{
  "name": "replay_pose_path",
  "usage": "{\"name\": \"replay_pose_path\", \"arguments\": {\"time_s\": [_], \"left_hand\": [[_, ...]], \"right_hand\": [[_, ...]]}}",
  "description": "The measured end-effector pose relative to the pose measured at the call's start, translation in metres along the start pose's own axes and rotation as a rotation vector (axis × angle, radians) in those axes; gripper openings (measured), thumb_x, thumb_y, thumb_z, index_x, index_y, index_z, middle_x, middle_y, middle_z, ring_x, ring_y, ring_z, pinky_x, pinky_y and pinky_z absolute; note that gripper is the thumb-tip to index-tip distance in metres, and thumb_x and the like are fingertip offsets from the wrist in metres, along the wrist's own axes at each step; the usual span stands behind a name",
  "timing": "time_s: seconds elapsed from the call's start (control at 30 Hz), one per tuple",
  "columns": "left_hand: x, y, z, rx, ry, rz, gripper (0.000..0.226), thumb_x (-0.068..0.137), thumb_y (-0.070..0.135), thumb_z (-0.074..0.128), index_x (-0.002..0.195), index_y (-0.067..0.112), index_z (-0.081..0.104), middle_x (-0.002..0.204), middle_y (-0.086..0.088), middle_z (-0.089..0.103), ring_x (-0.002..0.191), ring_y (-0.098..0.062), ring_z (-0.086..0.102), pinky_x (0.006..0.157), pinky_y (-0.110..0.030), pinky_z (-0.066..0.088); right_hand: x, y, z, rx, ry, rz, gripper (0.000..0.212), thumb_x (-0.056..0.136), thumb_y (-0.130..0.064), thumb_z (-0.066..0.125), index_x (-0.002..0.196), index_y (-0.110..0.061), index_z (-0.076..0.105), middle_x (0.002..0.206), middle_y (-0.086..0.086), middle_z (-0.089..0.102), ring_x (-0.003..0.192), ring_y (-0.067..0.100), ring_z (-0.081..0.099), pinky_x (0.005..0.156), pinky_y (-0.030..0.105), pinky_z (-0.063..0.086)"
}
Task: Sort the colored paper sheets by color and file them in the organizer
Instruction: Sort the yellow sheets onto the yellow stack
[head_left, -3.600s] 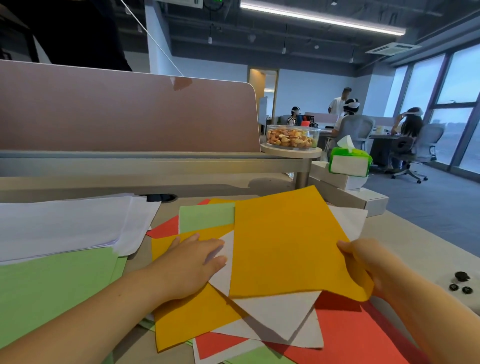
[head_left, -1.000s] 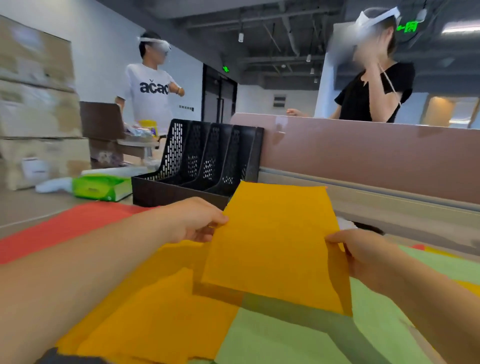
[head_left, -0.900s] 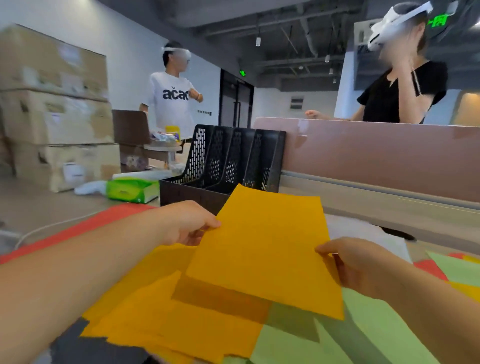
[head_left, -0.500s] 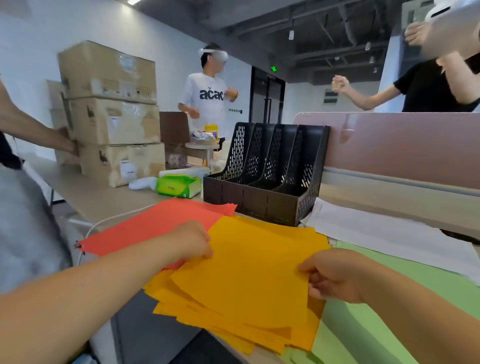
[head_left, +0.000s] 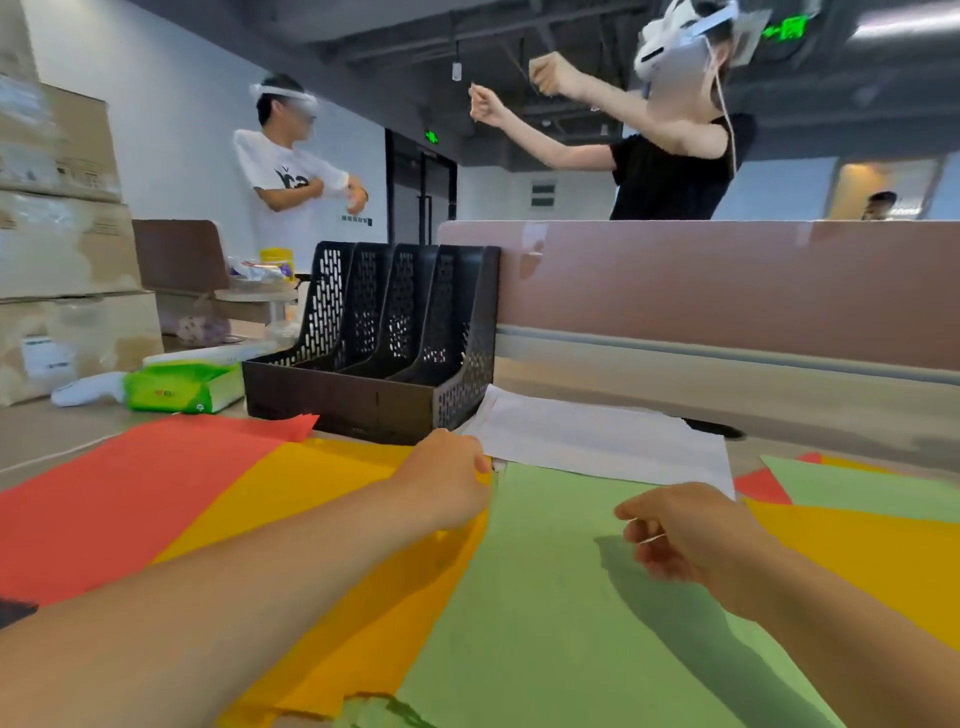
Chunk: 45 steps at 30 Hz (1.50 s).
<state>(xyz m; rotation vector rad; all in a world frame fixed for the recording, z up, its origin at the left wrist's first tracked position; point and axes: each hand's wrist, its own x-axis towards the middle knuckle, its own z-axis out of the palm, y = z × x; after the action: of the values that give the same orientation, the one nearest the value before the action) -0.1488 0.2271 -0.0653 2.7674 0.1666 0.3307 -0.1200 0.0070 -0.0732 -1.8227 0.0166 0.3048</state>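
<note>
Red sheets flat at far left, orange pile beside them, left hand knuckles up on its far edge, fingers curled under, grip not visible, black organizer behind, green sheets in the middle, right hand hovering above them, fingers loosely curled and holding nothing, white sheets beyond

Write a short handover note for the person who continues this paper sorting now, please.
Left hand: resting on the orange pile, holding nothing visible.
Right hand: above the green sheets, fingers curled, no grip on paper.
Red pile lies far left, white sheets behind green, mixed sheets at right.
Organizer: no paper seen inside.
Left: finish sorting the mixed sheets, then file every pile.
</note>
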Motion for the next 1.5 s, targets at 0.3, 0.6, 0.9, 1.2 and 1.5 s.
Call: {"name": "replay_pose_path", "arguments": {"time_s": [0.3, 0.6, 0.9, 1.2, 1.5], "left_hand": [[0.036, 0.201, 0.111, 0.017, -0.243, 0.465, 0.046, 0.091, 0.051, 0.048, 0.127, 0.022, 0.052, 0.138, -0.009, 0.041, 0.129, -0.031, 0.038, 0.107, -0.047, 0.033], [0.052, 0.284, 0.18, 0.159, -0.447, 0.48, 0.071, 0.089, 0.072, 0.02, 0.151, 0.04, 0.007, 0.161, -0.004, -0.003, 0.148, -0.025, -0.003, 0.117, -0.053, 0.005], [0.043, 0.293, 0.166, 0.295, -0.052, 0.502, 0.069, 0.088, 0.072, 0.015, 0.107, 0.027, 0.064, 0.116, -0.004, 0.054, 0.106, -0.023, 0.046, 0.091, -0.036, 0.034], [0.048, 0.284, 0.173, 0.131, -0.068, 0.485, 0.055, 0.092, 0.065, 0.029, 0.107, 0.025, 0.063, 0.108, 0.0, 0.063, 0.098, -0.016, 0.056, 0.086, -0.033, 0.047], [0.051, 0.276, 0.183, 0.026, -0.292, 0.434, 0.066, 0.092, 0.066, 0.024, 0.149, 0.033, 0.027, 0.158, -0.002, 0.021, 0.145, -0.021, 0.019, 0.116, -0.038, 0.021]], "right_hand": [[-0.008, 0.065, -0.181, -0.201, 0.666, -0.254, 0.019, 0.092, -0.014, 0.056, 0.077, -0.009, 0.066, 0.074, 0.01, 0.066, 0.069, 0.027, 0.059, 0.063, 0.036, 0.047], [-0.013, 0.136, -0.325, -0.961, 0.602, 0.209, 0.045, 0.092, -0.058, 0.034, 0.109, -0.019, 0.051, 0.126, 0.016, 0.052, 0.118, 0.035, 0.047, 0.098, 0.041, 0.039], [-0.012, 0.141, -0.333, -0.717, 0.766, -0.02, 0.033, 0.095, -0.032, 0.048, 0.087, -0.006, 0.067, 0.087, 0.01, 0.066, 0.083, 0.026, 0.059, 0.072, 0.032, 0.041], [-0.016, 0.13, -0.33, -0.885, 0.662, -0.031, 0.028, 0.094, -0.035, 0.048, 0.079, -0.022, 0.068, 0.078, -0.003, 0.065, 0.067, 0.012, 0.055, 0.056, 0.023, 0.039], [-0.023, 0.117, -0.324, 0.126, 0.719, 0.025, 0.01, 0.09, -0.009, 0.056, 0.088, -0.002, 0.062, 0.081, 0.017, 0.063, 0.064, 0.027, 0.062, 0.06, 0.035, 0.053]]}}
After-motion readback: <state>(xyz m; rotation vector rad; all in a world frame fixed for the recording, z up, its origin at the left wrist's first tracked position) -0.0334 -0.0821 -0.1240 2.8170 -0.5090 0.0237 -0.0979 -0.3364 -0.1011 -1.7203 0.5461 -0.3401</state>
